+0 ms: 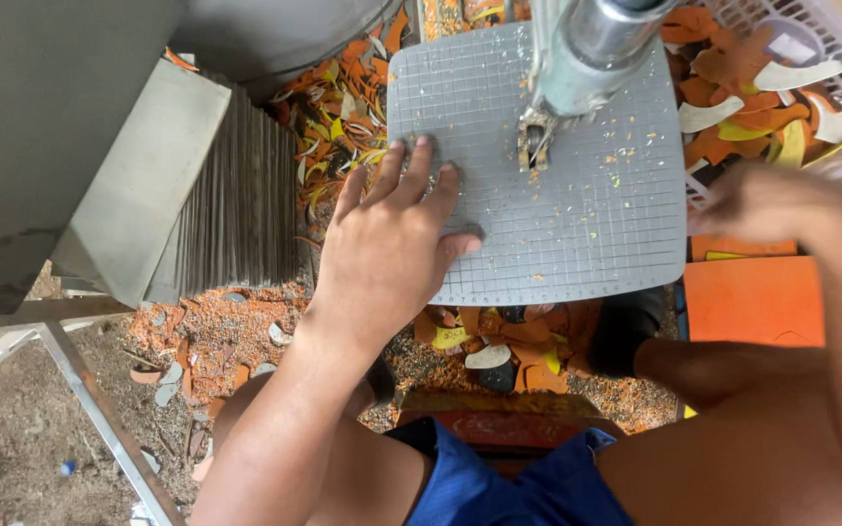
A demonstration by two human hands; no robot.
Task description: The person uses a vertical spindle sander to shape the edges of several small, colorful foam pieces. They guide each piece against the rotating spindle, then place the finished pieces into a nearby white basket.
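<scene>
My left hand (pixel 387 244) lies flat, fingers spread, on the left part of a grey gridded work plate (pixel 587 214) and holds nothing. A metal machine head (pixel 582 49) comes down over the plate, its small cutting tip (pixel 535 141) just right of my fingertips. My right hand (pixel 767 200) is blurred at the plate's right edge, above orange sheets (pixel 752 297) and beside a white basket (pixel 830 58). Whether it holds anything is not visible.
The white basket holds orange, yellow and white cut pieces (pixel 762 97). Similar scraps (pixel 343 117) litter the ground left of and below the plate. A grey ribbed block (pixel 236 205) and a metal frame (pixel 90 399) stand at the left. My knees are below the plate.
</scene>
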